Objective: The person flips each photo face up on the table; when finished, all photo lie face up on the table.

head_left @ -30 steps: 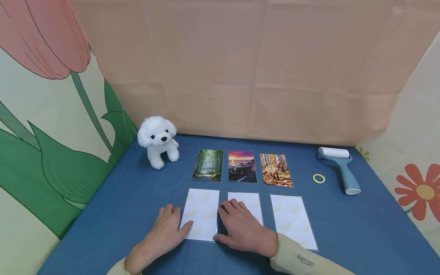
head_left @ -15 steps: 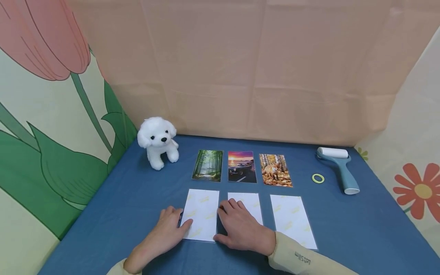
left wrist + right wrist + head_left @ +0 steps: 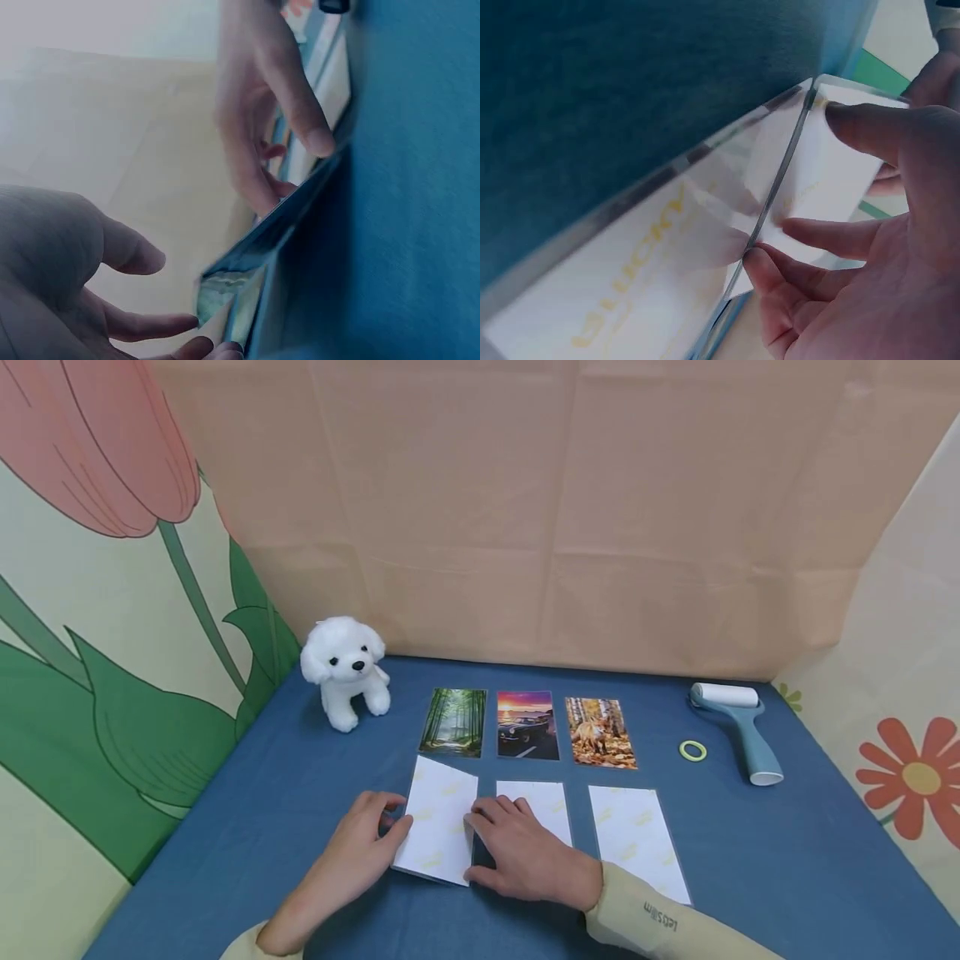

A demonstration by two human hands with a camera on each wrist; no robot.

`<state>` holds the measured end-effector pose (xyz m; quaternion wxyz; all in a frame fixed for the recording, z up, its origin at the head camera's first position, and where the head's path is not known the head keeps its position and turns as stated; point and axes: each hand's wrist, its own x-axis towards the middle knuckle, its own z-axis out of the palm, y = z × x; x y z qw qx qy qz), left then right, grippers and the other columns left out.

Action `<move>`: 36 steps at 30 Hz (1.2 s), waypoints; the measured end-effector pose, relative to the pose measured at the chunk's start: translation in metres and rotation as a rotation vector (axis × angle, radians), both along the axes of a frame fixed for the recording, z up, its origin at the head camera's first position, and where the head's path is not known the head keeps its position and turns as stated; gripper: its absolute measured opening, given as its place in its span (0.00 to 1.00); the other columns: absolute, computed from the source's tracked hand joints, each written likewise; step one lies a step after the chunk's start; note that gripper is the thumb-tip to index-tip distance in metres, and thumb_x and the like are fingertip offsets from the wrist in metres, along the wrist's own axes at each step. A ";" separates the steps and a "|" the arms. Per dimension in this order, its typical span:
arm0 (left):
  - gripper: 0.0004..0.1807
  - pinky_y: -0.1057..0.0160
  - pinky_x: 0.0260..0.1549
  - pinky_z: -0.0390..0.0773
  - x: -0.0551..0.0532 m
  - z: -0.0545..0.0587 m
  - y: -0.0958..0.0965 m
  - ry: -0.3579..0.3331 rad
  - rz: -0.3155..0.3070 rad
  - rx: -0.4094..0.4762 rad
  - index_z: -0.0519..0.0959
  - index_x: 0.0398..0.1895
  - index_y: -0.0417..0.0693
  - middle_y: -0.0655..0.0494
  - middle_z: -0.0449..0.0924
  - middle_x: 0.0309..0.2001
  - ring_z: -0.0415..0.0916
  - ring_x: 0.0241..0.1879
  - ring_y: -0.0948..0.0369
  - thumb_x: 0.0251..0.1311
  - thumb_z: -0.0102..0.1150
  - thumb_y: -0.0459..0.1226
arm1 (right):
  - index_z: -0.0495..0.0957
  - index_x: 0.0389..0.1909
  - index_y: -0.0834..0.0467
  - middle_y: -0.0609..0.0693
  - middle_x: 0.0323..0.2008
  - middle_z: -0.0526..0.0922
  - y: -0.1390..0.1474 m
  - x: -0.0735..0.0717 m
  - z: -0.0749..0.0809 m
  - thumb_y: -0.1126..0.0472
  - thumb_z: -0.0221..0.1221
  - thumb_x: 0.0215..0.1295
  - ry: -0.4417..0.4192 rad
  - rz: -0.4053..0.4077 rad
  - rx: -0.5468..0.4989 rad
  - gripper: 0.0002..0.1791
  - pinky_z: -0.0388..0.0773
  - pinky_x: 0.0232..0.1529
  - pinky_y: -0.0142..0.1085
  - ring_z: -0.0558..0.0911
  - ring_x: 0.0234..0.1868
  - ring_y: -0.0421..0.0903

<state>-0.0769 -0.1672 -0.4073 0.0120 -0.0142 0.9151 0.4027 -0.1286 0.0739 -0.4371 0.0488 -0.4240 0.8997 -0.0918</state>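
Observation:
A white card with faint yellow print and clear margins tilts up along its left side, its right edge low by my right hand. My left hand is at the raised edge. In the left wrist view, the left fingertips meet the card's edge while the thumb stands apart from it. In the right wrist view, the right fingers rest along the opposite edge, thumb spread from them. Two similar white cards lie flat to the right: the middle card, partly hidden by my right hand, and the far card.
Behind lie a forest photo, a car-at-sunset photo and a fox photo. A white plush dog sits back left. A yellow-green ring and a blue-handled roller are at right on the blue cloth.
The left white card, flat before, now has its left side raised. My left hand has moved up slightly with that edge. The right hand stays nearly in place.

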 end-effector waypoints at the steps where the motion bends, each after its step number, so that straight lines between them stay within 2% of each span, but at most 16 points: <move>1: 0.15 0.52 0.42 0.76 -0.001 0.002 0.001 0.010 -0.004 0.016 0.79 0.54 0.39 0.48 0.73 0.51 0.76 0.44 0.57 0.71 0.59 0.39 | 0.71 0.70 0.55 0.50 0.64 0.73 0.001 0.000 0.000 0.37 0.61 0.67 -0.029 -0.007 -0.019 0.38 0.68 0.57 0.46 0.71 0.59 0.46; 4: 0.14 0.52 0.45 0.77 -0.002 0.008 0.007 0.028 -0.023 0.083 0.79 0.55 0.43 0.51 0.76 0.53 0.78 0.48 0.56 0.73 0.57 0.39 | 0.63 0.76 0.52 0.49 0.64 0.74 0.003 -0.001 0.002 0.36 0.55 0.72 -0.125 -0.029 -0.089 0.39 0.66 0.58 0.49 0.73 0.59 0.46; 8: 0.14 0.50 0.50 0.78 -0.005 0.012 0.019 0.026 -0.061 0.217 0.78 0.58 0.46 0.53 0.78 0.56 0.78 0.54 0.54 0.75 0.55 0.39 | 0.52 0.81 0.49 0.47 0.68 0.72 0.006 -0.002 0.006 0.33 0.45 0.75 -0.258 -0.058 -0.194 0.41 0.64 0.59 0.51 0.74 0.60 0.46; 10: 0.14 0.50 0.51 0.77 -0.007 0.012 0.025 0.019 -0.085 0.271 0.78 0.59 0.47 0.53 0.79 0.56 0.78 0.56 0.54 0.75 0.54 0.39 | 0.48 0.82 0.46 0.45 0.69 0.72 0.008 -0.002 0.008 0.32 0.40 0.77 -0.324 -0.074 -0.241 0.40 0.62 0.59 0.51 0.74 0.61 0.45; 13: 0.15 0.48 0.53 0.77 -0.010 0.010 0.034 0.006 -0.118 0.307 0.77 0.61 0.47 0.54 0.79 0.56 0.77 0.57 0.53 0.76 0.51 0.37 | 0.45 0.82 0.42 0.44 0.67 0.73 0.012 -0.002 0.010 0.33 0.35 0.79 -0.422 -0.097 -0.304 0.37 0.60 0.61 0.53 0.73 0.63 0.45; 18: 0.18 0.47 0.52 0.77 -0.012 0.002 0.045 -0.003 -0.177 0.266 0.76 0.64 0.45 0.52 0.78 0.58 0.75 0.58 0.51 0.75 0.49 0.32 | 0.51 0.81 0.45 0.45 0.72 0.67 0.020 -0.003 0.016 0.36 0.34 0.80 -0.550 -0.127 -0.404 0.34 0.60 0.68 0.56 0.68 0.70 0.47; 20: 0.19 0.46 0.51 0.76 -0.013 -0.002 0.048 0.013 -0.210 0.227 0.76 0.65 0.44 0.51 0.78 0.58 0.75 0.58 0.49 0.73 0.50 0.30 | 0.53 0.81 0.48 0.46 0.73 0.65 0.022 -0.004 0.019 0.37 0.35 0.81 -0.594 -0.141 -0.436 0.35 0.63 0.68 0.53 0.69 0.70 0.46; 22: 0.20 0.46 0.49 0.77 -0.013 -0.008 0.050 0.035 -0.243 0.190 0.76 0.64 0.43 0.49 0.77 0.57 0.75 0.57 0.48 0.71 0.51 0.30 | 0.54 0.80 0.50 0.48 0.72 0.67 0.024 -0.006 0.021 0.37 0.36 0.81 -0.629 -0.164 -0.452 0.35 0.68 0.65 0.50 0.72 0.67 0.45; 26: 0.20 0.47 0.45 0.75 -0.013 -0.018 0.055 0.045 -0.293 0.109 0.78 0.63 0.44 0.48 0.77 0.52 0.75 0.49 0.51 0.69 0.53 0.30 | 0.56 0.79 0.53 0.49 0.64 0.77 0.029 -0.009 0.025 0.38 0.41 0.80 -0.691 -0.206 -0.458 0.35 0.74 0.59 0.47 0.79 0.60 0.43; 31: 0.20 0.44 0.46 0.70 -0.012 -0.025 0.059 -0.022 -0.319 0.043 0.79 0.63 0.47 0.51 0.75 0.49 0.69 0.47 0.53 0.68 0.55 0.33 | 0.57 0.78 0.56 0.48 0.48 0.86 0.040 -0.010 0.028 0.42 0.46 0.80 -0.758 -0.226 -0.510 0.34 0.73 0.58 0.51 0.83 0.52 0.42; 33: 0.20 0.43 0.47 0.69 -0.011 -0.027 0.060 -0.047 -0.321 0.026 0.79 0.63 0.47 0.51 0.74 0.49 0.67 0.48 0.52 0.68 0.56 0.33 | 0.57 0.78 0.56 0.47 0.41 0.87 0.044 -0.010 0.028 0.45 0.47 0.80 -0.778 -0.223 -0.551 0.33 0.72 0.59 0.54 0.83 0.50 0.42; 36: 0.21 0.45 0.46 0.69 -0.010 -0.029 0.062 -0.080 -0.322 0.007 0.79 0.64 0.47 0.52 0.73 0.49 0.65 0.48 0.52 0.68 0.56 0.34 | 0.58 0.77 0.56 0.47 0.36 0.88 0.051 -0.007 0.027 0.49 0.49 0.81 -0.787 -0.225 -0.609 0.31 0.75 0.55 0.52 0.84 0.47 0.43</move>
